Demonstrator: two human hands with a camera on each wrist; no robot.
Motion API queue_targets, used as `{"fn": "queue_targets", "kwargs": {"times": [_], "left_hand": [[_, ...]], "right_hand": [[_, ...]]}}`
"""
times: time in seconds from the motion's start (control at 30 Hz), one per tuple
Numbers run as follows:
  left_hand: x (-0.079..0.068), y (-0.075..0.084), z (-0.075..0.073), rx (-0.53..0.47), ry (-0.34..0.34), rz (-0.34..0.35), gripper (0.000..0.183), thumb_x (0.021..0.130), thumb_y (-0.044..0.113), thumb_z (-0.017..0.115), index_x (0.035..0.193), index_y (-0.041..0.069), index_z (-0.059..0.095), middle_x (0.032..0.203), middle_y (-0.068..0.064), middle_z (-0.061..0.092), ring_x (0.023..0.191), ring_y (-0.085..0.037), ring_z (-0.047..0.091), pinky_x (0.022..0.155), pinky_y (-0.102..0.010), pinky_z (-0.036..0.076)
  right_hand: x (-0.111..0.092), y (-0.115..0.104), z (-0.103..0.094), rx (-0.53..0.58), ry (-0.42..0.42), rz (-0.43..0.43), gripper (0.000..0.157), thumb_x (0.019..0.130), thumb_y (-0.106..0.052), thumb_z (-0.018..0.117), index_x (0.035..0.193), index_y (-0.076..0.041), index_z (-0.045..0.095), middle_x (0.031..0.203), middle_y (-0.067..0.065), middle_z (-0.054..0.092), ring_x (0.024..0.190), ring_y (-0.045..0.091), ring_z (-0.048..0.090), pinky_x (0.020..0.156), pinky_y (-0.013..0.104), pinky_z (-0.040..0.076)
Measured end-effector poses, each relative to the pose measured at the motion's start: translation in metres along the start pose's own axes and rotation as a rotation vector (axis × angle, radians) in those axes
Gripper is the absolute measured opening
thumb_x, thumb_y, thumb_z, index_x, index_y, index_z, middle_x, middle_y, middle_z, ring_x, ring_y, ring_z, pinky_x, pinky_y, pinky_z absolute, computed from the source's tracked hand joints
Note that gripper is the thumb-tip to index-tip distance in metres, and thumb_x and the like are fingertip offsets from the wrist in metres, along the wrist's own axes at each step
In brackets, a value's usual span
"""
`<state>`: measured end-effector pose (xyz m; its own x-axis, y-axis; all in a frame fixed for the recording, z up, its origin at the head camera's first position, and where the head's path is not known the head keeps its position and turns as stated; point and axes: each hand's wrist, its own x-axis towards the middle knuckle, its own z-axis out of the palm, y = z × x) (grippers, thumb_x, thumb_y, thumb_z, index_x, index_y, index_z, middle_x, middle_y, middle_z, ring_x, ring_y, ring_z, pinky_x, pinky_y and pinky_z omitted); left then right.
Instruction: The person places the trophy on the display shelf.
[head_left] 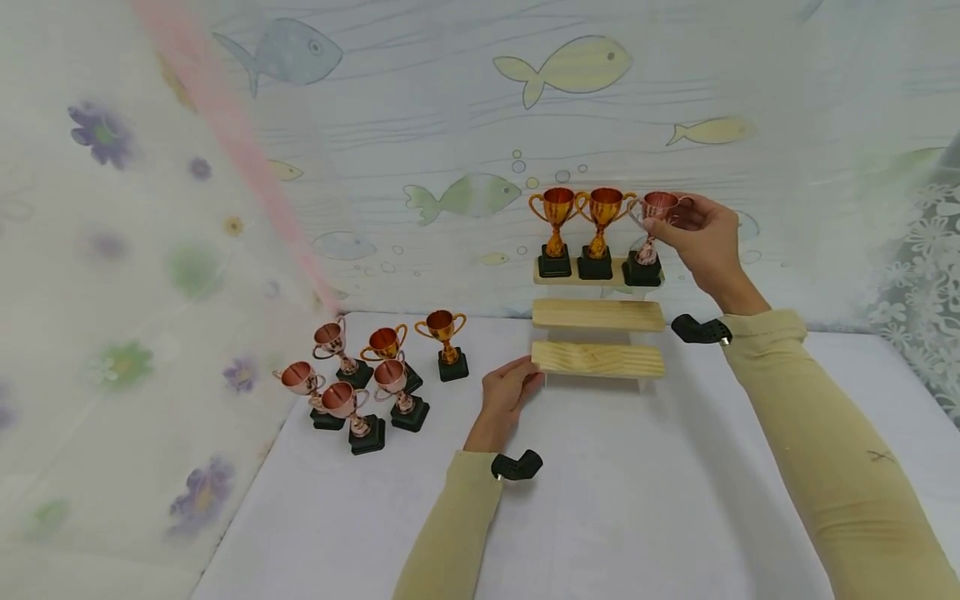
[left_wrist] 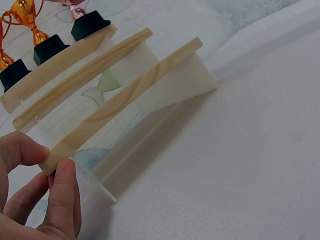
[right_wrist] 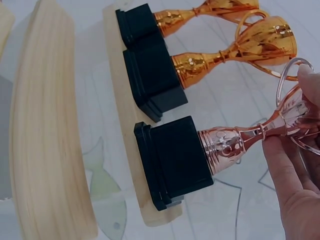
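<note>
My right hand (head_left: 701,237) holds a rose-gold trophy cup (head_left: 647,258) by its bowl, thumb in front. In the right wrist view the trophy's black base (right_wrist: 175,160) sits at the end of the top wooden shelf (right_wrist: 150,212). Two gold trophies (head_left: 555,225) stand beside it on that shelf. My left hand (head_left: 506,396) pinches the left end of the lowest shelf board (head_left: 597,360) between thumb and fingers, as the left wrist view shows. The stand has three wooden steps on pale, see-through supports; its middle board (head_left: 597,315) is bare.
On the white-covered table (head_left: 600,500), left of the stand, several rose-gold trophies (head_left: 363,429) stand grouped with two gold ones, one gold trophy (head_left: 447,350) slightly apart. A fish-patterned curtain (head_left: 420,108) hangs close behind the stand, a flowered one (head_left: 150,333) at left.
</note>
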<state>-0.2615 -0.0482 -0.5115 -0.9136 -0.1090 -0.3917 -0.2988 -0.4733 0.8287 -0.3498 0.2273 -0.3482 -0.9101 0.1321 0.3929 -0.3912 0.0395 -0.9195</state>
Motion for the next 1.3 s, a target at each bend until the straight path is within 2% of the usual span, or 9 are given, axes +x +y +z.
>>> {"fn": "queue_targets", "kwargs": {"times": [0.3, 0.53, 0.97, 1.3], "left_hand": [[-0.0001, 0.0012, 0.0004, 0.002, 0.000, 0.003, 0.032, 0.089, -0.007, 0.068, 0.120, -0.011, 0.068, 0.108, -0.019, 0.070, 0.086, -0.015, 0.070, 0.081, -0.025, 0.062], [0.0013, -0.0002, -0.0005, 0.011, 0.003, -0.002, 0.030, 0.089, -0.005, 0.070, 0.119, -0.008, 0.070, 0.106, -0.017, 0.071, 0.086, -0.015, 0.070, 0.080, -0.024, 0.061], [-0.0007, 0.0007, -0.0007, 0.004, -0.002, -0.003, 0.031, 0.089, -0.004, 0.070, 0.120, -0.008, 0.070, 0.106, -0.016, 0.071, 0.086, -0.014, 0.069, 0.082, -0.024, 0.061], [0.0001, 0.0018, -0.0019, 0.006, -0.010, -0.010, 0.030, 0.088, -0.006, 0.070, 0.119, -0.008, 0.070, 0.106, -0.017, 0.071, 0.086, -0.014, 0.070, 0.082, -0.025, 0.061]], "right_hand": [[0.0046, 0.0032, 0.0035, -0.028, 0.023, -0.003, 0.030, 0.083, -0.003, 0.083, 0.109, -0.009, 0.070, 0.092, -0.008, 0.069, 0.084, 0.006, 0.064, 0.070, 0.012, 0.054], [0.0040, 0.0028, 0.0041, -0.001, 0.020, -0.007, 0.029, 0.083, -0.001, 0.082, 0.108, -0.008, 0.069, 0.091, -0.007, 0.068, 0.083, 0.006, 0.064, 0.070, 0.012, 0.055], [0.0064, 0.0097, 0.0054, -0.047, 0.050, -0.017, 0.028, 0.083, -0.003, 0.082, 0.106, -0.010, 0.067, 0.090, -0.008, 0.066, 0.081, 0.005, 0.063, 0.072, 0.012, 0.053], [0.0023, 0.0087, 0.0038, 0.015, 0.020, -0.009, 0.031, 0.083, 0.000, 0.081, 0.109, -0.007, 0.065, 0.098, -0.006, 0.067, 0.089, 0.006, 0.065, 0.075, 0.011, 0.055]]}}
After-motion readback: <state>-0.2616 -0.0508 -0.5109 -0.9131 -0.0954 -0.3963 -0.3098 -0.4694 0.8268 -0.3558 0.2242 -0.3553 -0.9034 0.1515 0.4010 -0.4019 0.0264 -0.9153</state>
